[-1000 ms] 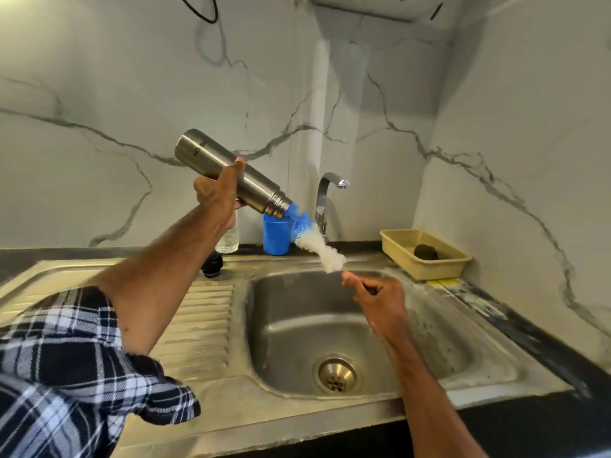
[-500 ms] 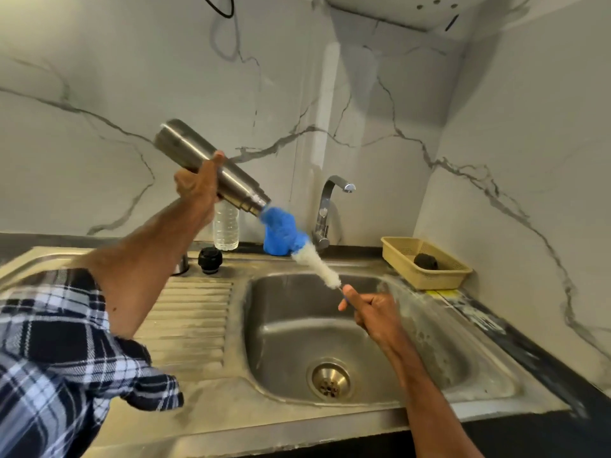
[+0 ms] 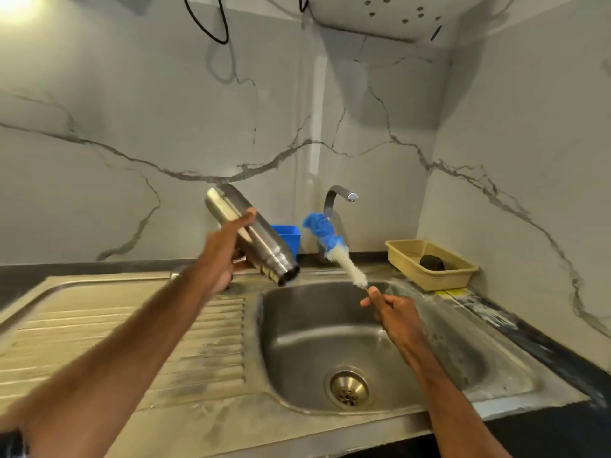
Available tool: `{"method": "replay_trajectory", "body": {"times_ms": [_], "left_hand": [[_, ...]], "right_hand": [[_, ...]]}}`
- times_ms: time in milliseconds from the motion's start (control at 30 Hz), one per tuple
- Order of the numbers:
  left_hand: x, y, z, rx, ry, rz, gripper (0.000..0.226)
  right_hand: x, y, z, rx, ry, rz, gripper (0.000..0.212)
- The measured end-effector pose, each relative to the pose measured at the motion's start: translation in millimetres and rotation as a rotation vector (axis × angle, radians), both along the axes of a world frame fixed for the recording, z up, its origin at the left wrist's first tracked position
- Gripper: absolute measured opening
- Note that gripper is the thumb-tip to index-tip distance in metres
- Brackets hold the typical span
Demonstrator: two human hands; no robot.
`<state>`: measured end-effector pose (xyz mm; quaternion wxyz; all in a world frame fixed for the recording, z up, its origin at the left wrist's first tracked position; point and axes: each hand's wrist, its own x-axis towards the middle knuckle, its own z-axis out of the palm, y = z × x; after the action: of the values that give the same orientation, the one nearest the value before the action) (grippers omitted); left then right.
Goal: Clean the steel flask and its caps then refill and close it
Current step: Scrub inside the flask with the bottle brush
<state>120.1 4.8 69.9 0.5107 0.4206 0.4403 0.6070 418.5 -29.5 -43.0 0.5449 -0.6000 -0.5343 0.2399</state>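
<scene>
- Spanning the left of the counter (image 3: 555, 361), a ribbed steel drainboard (image 3: 115, 335) adjoins the sink (image 3: 297, 342); its surface is dull and streaked.
- Left hand (image 3: 228, 256): raised above the drainboard's back right corner. Its fingers (image 3: 246, 217) are clamped round the middle of the steel flask (image 3: 261, 241), thumb on the upper side.
- Steel flask: held in the air, clear of counter and sink, and tilted. The base points up and left; the open, uncapped mouth points down and right, over the sink's back left corner.
- Blue cup (image 3: 290, 235): stands at the counter's back edge against the wall, partly hidden behind the flask.
- Bottle brush (image 3: 332, 247): outside the flask and apart from its mouth, just to the right of it. The blue tuft is uppermost with white bristles below, slanting down to the right above the sink's back edge.
- Tap (image 3: 335, 201): fixed at the back edge behind the brush, spout turned right. No water is visible at the spout.
- Right hand (image 3: 393, 312): above the basin, with fingers (image 3: 375, 297) curled together and pinching the brush handle just below the white bristles.
- Drain (image 3: 349, 388): seated in the basin floor, toward the front.
- Yellow tray (image 3: 439, 279): sits at the counter's back right corner, just beside the sink, and holds one dark scrubber (image 3: 432, 262).
</scene>
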Motion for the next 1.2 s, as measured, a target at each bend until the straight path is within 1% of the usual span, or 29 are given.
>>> {"method": "replay_trajectory", "body": {"times_ms": [33,100,167,200,333,467,533,633,700,800,867,933,967,1067,1133,1200], "left_hand": [[9,-7,-8,-0.011,0.014,-0.024,0.061],[26,-17,-22,-0.017,0.044,-0.059,0.067],[40,-21,-34,-0.019,0.056,-0.089,0.073],[47,-22,-39,-0.023,0.048,-0.099,0.072],[62,-23,-55,-0.069,-0.048,-0.138,0.059],[62,-18,-76,-0.099,-0.121,-0.174,0.065],[61,-17,-81,-0.105,-0.145,-0.19,0.059],[60,-17,-84,-0.11,-0.218,-0.234,0.039],[58,-14,-84,-0.112,-0.284,-0.263,0.035],[56,-9,-84,-0.142,-0.39,-0.318,0.047],[53,-8,-85,-0.146,-0.416,-0.366,0.046],[49,-6,-88,-0.14,-0.387,-0.396,0.04],[48,-5,-89,-0.14,-0.359,-0.393,0.041],[42,-5,-89,-0.139,-0.274,-0.383,0.062],[38,-4,-91,-0.148,-0.288,-0.41,0.066],[35,-3,-91,-0.16,-0.323,-0.416,0.066]], "right_hand": [[-1,1,0,0.001,0.058,0.038,0.034],[-4,1,2,-0.013,0.127,0.094,0.032],[-7,0,3,-0.034,0.141,0.13,0.032],[-8,-1,4,-0.042,0.146,0.146,0.033],[-12,-2,7,-0.083,0.224,0.191,0.032],[-19,-1,8,-0.107,0.28,0.234,0.027],[-20,1,7,-0.135,0.266,0.239,0.026],[-22,5,3,-0.159,0.213,0.234,0.029],[-24,6,0,-0.144,0.196,0.266,0.032],[-27,4,2,-0.123,0.213,0.324,0.034],[-30,3,4,-0.131,0.205,0.338,0.035],[-34,3,6,-0.143,0.216,0.345,0.035],[-36,2,7,-0.145,0.225,0.353,0.032],[-41,0,10,-0.153,0.257,0.373,0.029],[-43,-1,10,-0.16,0.273,0.378,0.03],[-44,-1,10,-0.164,0.278,0.385,0.032]]}}
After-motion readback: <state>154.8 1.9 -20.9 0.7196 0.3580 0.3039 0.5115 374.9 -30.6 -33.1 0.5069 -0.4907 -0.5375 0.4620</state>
